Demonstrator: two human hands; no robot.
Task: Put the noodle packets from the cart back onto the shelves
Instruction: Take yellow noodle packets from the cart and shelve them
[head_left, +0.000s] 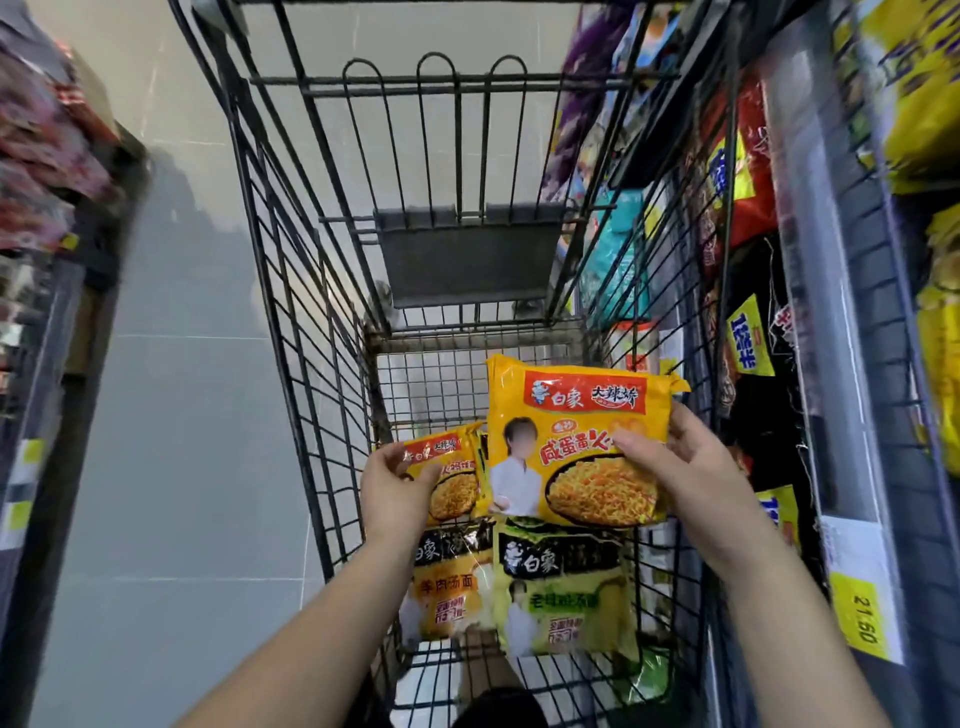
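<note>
My right hand grips the right edge of a large orange-yellow noodle packet, held up over the black wire cart. A smaller orange-yellow noodle packet is pinched at its left edge by my left hand, lower down inside the cart. Beneath them on the cart floor lie a yellow-and-black noodle packet and a green-and-black noodle packet, side by side. The shelves on the right hold yellow, red and black noodle packets.
The cart's folded grey child-seat flap stands at the far end. Another shelf unit with red packets lines the left side of the aisle. Grey tiled floor runs between it and the cart. A yellow price tag hangs on the right shelf edge.
</note>
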